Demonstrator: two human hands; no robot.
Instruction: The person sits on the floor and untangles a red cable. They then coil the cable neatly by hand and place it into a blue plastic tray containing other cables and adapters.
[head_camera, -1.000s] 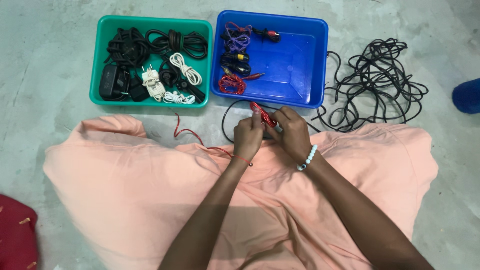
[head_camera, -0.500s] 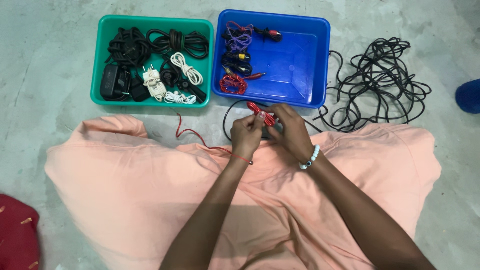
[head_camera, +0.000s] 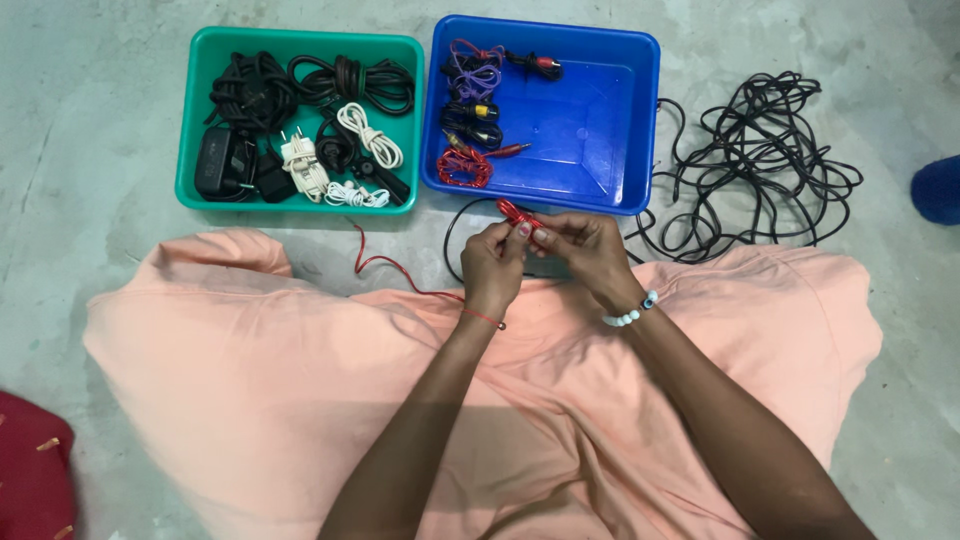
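Note:
Both hands meet over my lap just in front of the blue tray (head_camera: 640, 120). My left hand (head_camera: 492, 268) and my right hand (head_camera: 588, 252) pinch a small coil of red cable (head_camera: 514, 213) between their fingertips. The loose tail of the same red cable runs left across the orange cloth and the floor. Inside the blue tray lie coiled coloured cables: purple, black with yellow, and red. A thin black cable loops on the floor under my hands.
A green tray (head_camera: 195, 130) at the left holds black and white cables and chargers. A tangled heap of black cable (head_camera: 760, 165) lies on the concrete floor at the right. A blue object (head_camera: 938, 188) is at the right edge, dark red cloth (head_camera: 30, 470) at bottom left.
My hands have shifted slightly up toward the blue tray and kept turning the red coil. My right wrist has rotated, so the bead bracelet now sits lower.

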